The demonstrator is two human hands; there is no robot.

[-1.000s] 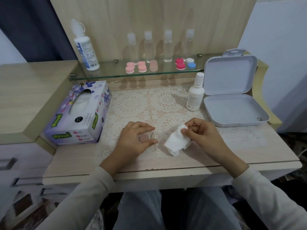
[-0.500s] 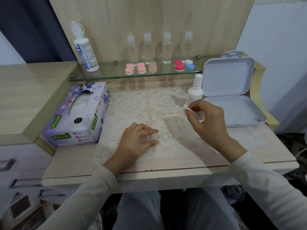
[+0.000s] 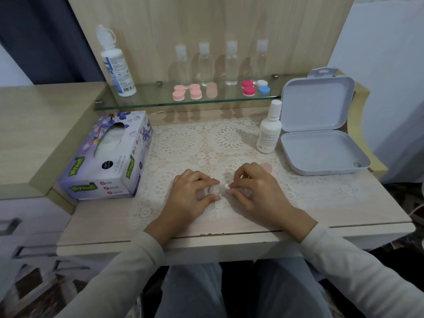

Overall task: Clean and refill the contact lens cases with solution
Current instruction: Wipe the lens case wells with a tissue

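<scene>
A pale wooden worktop (image 3: 321, 210) carried a lace mat (image 3: 183, 145) at centre frame, a tissue box (image 3: 105, 157) at left, and a small white bottle (image 3: 269, 129) beside an open white hinged box (image 3: 321, 143) at right.

1. Soft, even indoor light, moderately bright, apparently coming from above.
2. Faint shadows lie beneath the left hand (image 3: 190, 198) and right hand (image 3: 254, 191); the clear bottles (image 3: 231, 63) reflect in the glass shelf (image 3: 149, 104).
3. Wide-angle distortion bends the edges, and fine detail looks slightly smeared.
</scene>
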